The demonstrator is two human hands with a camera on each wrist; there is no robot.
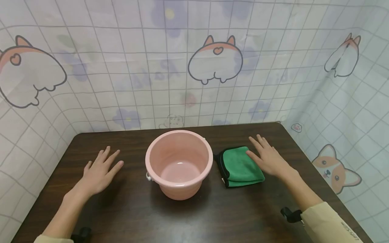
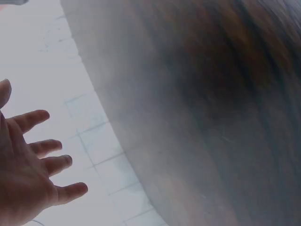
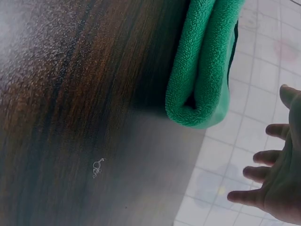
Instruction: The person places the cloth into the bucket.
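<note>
A pink plastic bucket (image 1: 179,190) stands upright in the middle of the table, and nothing shows inside it. To its right lies a folded green towel (image 1: 243,167) with black edging; the right wrist view shows the thick fold of the towel (image 3: 197,75) up close. My left hand (image 1: 98,172) hovers left of the bucket with its fingers spread, holding nothing. My right hand (image 1: 268,157) is at the towel's right side, fingers straight and apart. In the right wrist view the hand (image 3: 282,174) appears apart from the towel.
The dark wood-grain table (image 1: 130,216) ends at a patterned wall sheet (image 1: 136,67) behind and at both sides. A white fitting (image 1: 148,176) sits on the bucket's left side. Black straps (image 1: 291,215) show near the wrists.
</note>
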